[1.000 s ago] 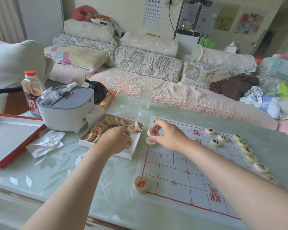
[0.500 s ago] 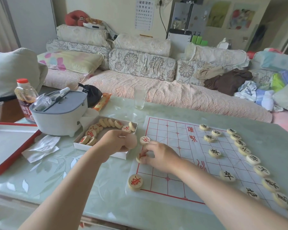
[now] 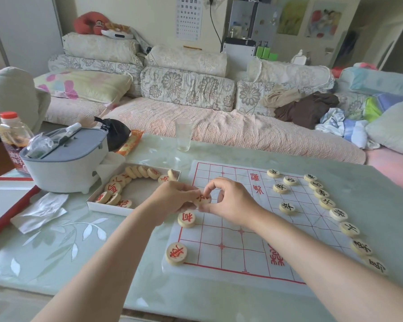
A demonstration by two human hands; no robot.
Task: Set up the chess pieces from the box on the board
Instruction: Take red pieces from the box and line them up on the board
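A white board [image 3: 233, 249] with red lines lies on the glass table. Two red-marked round pieces [image 3: 186, 219] [image 3: 176, 253] sit on its left edge. Several black-marked pieces [image 3: 321, 193] line its right side. An open white box [image 3: 107, 206] left of the board holds several red pieces [image 3: 113, 188]. My left hand [image 3: 172, 198] and my right hand [image 3: 233, 202] meet over the board's left edge. Both pinch one red-marked piece [image 3: 203, 199] between their fingertips.
A grey-and-white appliance [image 3: 65, 159] stands behind the box, with a bottle [image 3: 12, 135] and a black bag [image 3: 113, 133] near it. A drinking glass [image 3: 183, 134] stands at the far edge. A red-rimmed lid [image 3: 5, 205] and tissue [image 3: 42, 209] lie left.
My right hand set a red piece down on the board's left edge, then rose to meet my left hand. My left hand carried a piece from the box toward the board.
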